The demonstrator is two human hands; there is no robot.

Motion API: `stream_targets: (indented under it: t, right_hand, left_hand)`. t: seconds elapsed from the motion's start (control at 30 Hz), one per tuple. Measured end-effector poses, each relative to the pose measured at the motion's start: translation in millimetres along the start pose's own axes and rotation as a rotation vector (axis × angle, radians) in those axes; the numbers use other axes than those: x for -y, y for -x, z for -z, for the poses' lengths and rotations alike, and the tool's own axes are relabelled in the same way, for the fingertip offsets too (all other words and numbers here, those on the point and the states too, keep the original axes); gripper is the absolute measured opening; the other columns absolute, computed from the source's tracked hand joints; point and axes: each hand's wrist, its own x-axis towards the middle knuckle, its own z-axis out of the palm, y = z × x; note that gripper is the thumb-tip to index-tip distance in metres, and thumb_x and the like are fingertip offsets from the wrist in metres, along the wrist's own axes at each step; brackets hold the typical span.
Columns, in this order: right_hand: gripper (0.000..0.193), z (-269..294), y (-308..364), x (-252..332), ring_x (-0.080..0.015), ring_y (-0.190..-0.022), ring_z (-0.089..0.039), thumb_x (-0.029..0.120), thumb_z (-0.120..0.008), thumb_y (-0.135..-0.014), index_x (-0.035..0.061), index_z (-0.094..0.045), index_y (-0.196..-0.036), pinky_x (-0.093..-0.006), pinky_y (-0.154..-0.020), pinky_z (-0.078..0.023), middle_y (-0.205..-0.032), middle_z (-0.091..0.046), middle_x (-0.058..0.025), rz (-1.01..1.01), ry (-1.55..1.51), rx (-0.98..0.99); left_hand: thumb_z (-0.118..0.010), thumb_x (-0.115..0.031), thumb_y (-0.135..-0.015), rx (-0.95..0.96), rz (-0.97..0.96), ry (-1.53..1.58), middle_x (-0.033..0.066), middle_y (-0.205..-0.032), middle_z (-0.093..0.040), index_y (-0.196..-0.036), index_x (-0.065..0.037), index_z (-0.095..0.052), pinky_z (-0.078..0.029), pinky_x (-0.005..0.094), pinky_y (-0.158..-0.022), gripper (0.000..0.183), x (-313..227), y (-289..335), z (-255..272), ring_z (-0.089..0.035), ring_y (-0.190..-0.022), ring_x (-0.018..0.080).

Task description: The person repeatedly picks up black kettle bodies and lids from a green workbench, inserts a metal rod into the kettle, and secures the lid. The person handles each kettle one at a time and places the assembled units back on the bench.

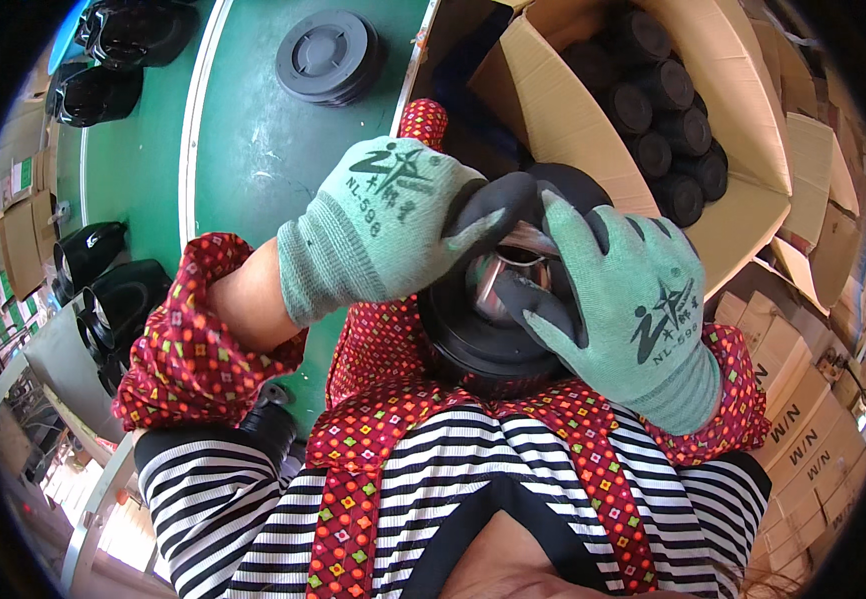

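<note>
In my lap sits a black round part [463,349] with a broad, stepped rim. At its middle is a shiny, silvery cylindrical piece [494,284] with an open top. My right hand [643,290], in a green glove with dark fingertips, curls round this silvery piece, thumb against its side. My left hand [393,220], gloved alike, pinches at its upper edge. A pale strip [529,238] shows between the two hands; what the left fingers hold is hidden. Behind the hands a black disc [573,185] is partly covered.
A stack of black round lids [328,58] rests on the green table [243,130]. To the right an open cardboard box [743,95] holds several black cylinders [665,85]. Glossy black housings [138,35] stand at far left, and closed cartons [803,449] lie at lower right.
</note>
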Motion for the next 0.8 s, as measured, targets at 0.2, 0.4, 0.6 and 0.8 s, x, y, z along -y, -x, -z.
stream_targets:
  t: [0.2, 0.4, 0.6, 0.8]
  right_hand:
    - [0.06, 18.0, -13.2, 18.5, -0.0313, -0.081, -0.063, 0.029, -0.073, -0.09, 0.0052, -0.06, -0.143, -0.045, -0.075, -0.049, -0.097, -0.061, -0.0134, 0.044, 0.015, 0.126]
    - [0.059, 28.5, -15.4, 28.0, -0.035, -0.083, -0.064, 0.023, -0.071, -0.089, 0.0028, -0.059, -0.144, -0.0466, -0.076, -0.049, -0.105, -0.062, -0.017, 0.033, 0.008, 0.14]
    - [0.045, 52.2, -33.8, -35.5, -0.0375, -0.107, -0.068, 0.018, -0.068, -0.094, 0.0011, -0.064, -0.135, -0.0435, -0.095, -0.052, -0.119, -0.069, -0.0204, 0.263, -0.358, 0.281]
    - [0.036, 25.6, -98.9, -67.2, -0.0286, -0.112, -0.068, 0.019, -0.059, -0.101, 0.0001, -0.066, -0.131, -0.0364, -0.098, -0.053, -0.122, -0.07, -0.0154, 0.204, -0.745, 0.485]
  left_hand:
    - [-0.064, -0.02, -0.089, -0.081, -0.278, 0.167, 0.0219, -0.085, -0.07, -0.106, 0.002, -0.071, -0.055, 0.042, -0.07, 0.029, 48.4, -0.4, -17.3, -0.067, -0.075, 0.0431]
    - [-0.066, -0.021, -0.086, -0.087, -0.411, 0.162, 0.0222, -0.087, -0.07, -0.108, 0.001, -0.07, -0.054, 0.0459, -0.071, 0.032, 59.7, -14.9, -19.4, -0.066, -0.078, 0.0454]
    - [-0.082, -0.018, -0.076, -0.53, -0.445, -0.289, 0.0151, -0.118, -0.068, -0.12, -0.003, -0.068, -0.049, 0.0497, -0.101, 0.049, -1.1, 8.4, 3.3, -0.065, -0.11, 0.0378]
    - [-0.084, -0.018, -0.074, -0.492, -0.328, -0.222, 0.012, -0.117, -0.071, -0.108, -0.007, -0.076, -0.053, 0.0488, -0.101, 0.037, -34.1, 44.7, -21.7, -0.069, -0.109, 0.0336]
